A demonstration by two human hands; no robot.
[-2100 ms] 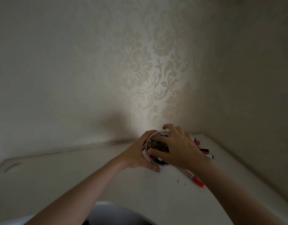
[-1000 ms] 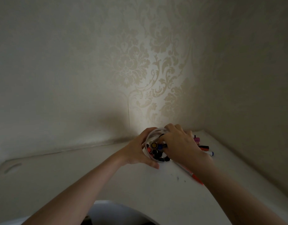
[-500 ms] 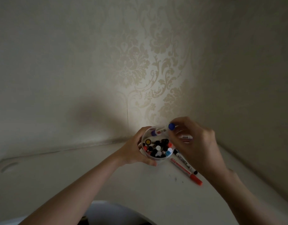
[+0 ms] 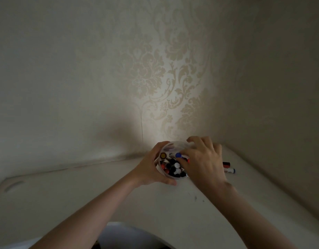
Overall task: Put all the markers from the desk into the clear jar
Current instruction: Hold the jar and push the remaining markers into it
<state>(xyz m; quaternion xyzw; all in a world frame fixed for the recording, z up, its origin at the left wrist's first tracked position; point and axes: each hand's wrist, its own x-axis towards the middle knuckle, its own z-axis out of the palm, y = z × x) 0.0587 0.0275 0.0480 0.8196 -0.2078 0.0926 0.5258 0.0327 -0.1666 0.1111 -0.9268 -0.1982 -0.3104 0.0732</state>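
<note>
Your left hand [image 4: 151,168] wraps the clear jar [image 4: 170,163] at frame centre, steadying it. Your right hand [image 4: 202,161] pinches a blue-capped marker [image 4: 179,155] over the jar's mouth, cap pointing left. The remaining markers [image 4: 228,168] lie just right of that hand, long axes running left-right, so your right hand is nearer.

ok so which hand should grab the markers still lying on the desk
The right hand. The loose markers lie on the desk just past its knuckles, and it is already working over the clear jar. The left hand grips the jar's far side, steadying it.
</note>
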